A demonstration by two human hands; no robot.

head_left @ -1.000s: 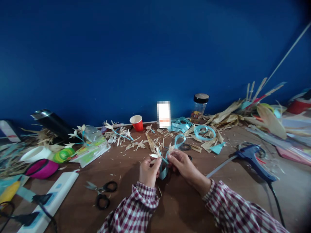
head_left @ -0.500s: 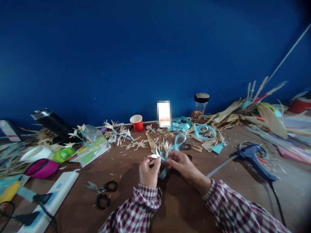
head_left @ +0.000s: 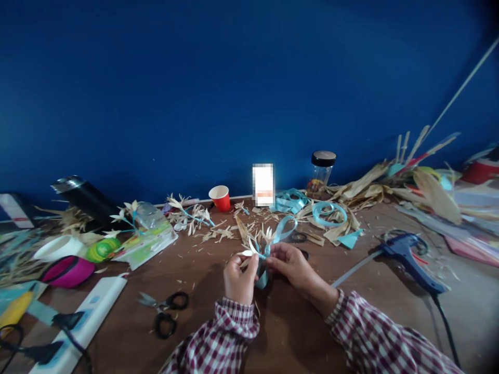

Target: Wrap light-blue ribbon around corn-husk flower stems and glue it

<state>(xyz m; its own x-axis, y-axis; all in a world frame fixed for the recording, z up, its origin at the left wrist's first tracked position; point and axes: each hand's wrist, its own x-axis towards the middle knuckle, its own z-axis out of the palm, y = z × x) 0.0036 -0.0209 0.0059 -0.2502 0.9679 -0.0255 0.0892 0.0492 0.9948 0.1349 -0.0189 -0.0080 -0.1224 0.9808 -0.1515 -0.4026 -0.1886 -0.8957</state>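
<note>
head view: left hand pinches pale flower sprig above table, right hand pinches blue ribbon at its stem; from my end i'd favour even tension, petals clear of fingertips.

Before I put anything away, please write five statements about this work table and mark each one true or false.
1. The left hand holds a white-petalled flower. True.
2. The black-handled scissors lie right of both hands. False: the black-handled scissors lie left of both hands.
3. The right hand holds light-blue ribbon. True.
4. The clear jar has no lid. False: a black lid is on it.
5. The blue glue gun lies right of the right hand. True.
</note>
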